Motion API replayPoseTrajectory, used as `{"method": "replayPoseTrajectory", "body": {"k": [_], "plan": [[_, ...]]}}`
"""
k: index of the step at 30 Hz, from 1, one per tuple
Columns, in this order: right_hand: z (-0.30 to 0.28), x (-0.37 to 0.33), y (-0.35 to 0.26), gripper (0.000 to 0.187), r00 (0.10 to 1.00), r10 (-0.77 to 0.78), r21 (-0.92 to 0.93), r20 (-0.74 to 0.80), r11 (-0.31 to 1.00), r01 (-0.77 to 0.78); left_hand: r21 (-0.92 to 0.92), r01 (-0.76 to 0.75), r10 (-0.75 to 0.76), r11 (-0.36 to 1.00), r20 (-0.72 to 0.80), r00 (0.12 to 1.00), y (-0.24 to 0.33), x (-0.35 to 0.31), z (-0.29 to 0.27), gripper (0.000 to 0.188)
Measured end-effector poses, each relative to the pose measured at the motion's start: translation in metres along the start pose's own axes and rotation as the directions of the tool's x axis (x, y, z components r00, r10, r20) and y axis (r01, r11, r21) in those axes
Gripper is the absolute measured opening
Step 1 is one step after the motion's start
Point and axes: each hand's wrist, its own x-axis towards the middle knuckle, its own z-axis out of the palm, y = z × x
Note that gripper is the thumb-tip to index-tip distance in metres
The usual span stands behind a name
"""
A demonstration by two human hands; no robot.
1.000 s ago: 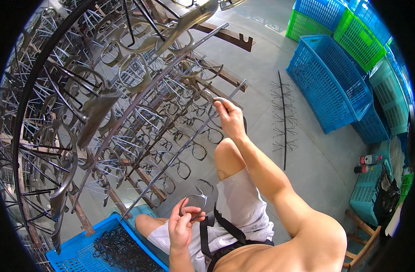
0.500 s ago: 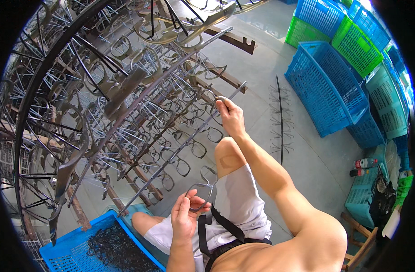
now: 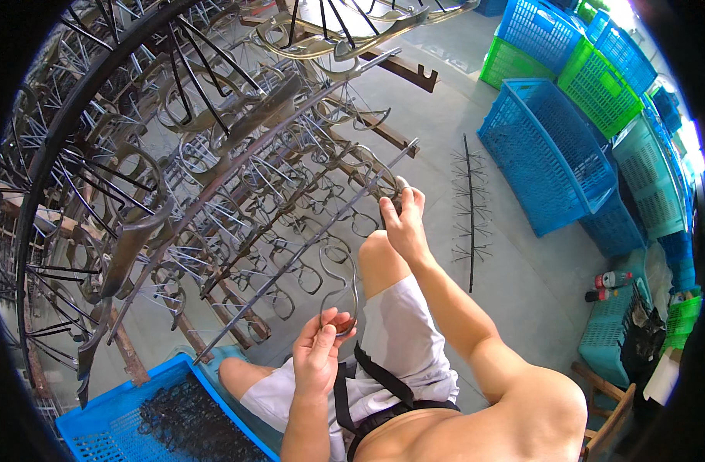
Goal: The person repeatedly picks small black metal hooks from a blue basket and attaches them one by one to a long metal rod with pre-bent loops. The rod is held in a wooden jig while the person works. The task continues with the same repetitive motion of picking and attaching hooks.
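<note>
My left hand (image 3: 322, 346) is closed on the lower end of a dark grey eyeglass frame (image 3: 354, 291), which stands up from the fingers above my lap. Ahead and to the right, my right hand (image 3: 406, 227) pinches at another eyeglass frame (image 3: 379, 163) at the near side of a rack. The fingers partly cover that frame, and whether it still touches the rack I cannot tell. Beside both hands runs a long thin rod (image 3: 302, 260) of the rack, with many eyeglass frames on wire prongs around it.
A blue basket (image 3: 98, 406) of small dark pieces stands at lower left. On the floor to the right lies a rod with wire prongs (image 3: 471, 215). Blue and green crates (image 3: 549, 165) stack at the far right. A wooden stool (image 3: 613, 408) and bottles (image 3: 611, 281) are nearer.
My right hand has come slightly nearer and to the right. The frame in my left hand has been turned more upright. The upper rack parts appear shifted to the right.
</note>
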Motion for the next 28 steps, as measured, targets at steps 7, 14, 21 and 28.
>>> {"method": "replayPoseTrajectory", "body": {"k": [7,14,21,28], "plan": [[-0.026,-0.057,-0.057,0.027,0.897,-0.162,0.519,0.411,0.851,-0.084,-0.005,-0.144,0.144,0.99,0.041,0.989,-0.013,0.024,0.012,0.022],[0.018,-0.051,-0.059,0.027,0.947,0.262,0.667,0.188,0.673,-0.319,0.71,-0.239,0.323,0.663,0.017,0.946,-0.017,0.027,-0.008,0.028],[0.075,-0.01,-0.031,0.022,0.882,0.47,0.716,0.034,0.604,-0.35,0.764,0.018,0.692,0.645,-0.595,0.408,0.062,-0.054,-0.202,0.025],[0.074,-0.002,-0.037,0.02,0.831,0.513,0.671,0.215,0.541,-0.507,0.503,0.705,0.511,0.499,-0.828,0.229,0.054,-0.17,-0.455,0.044]]}}
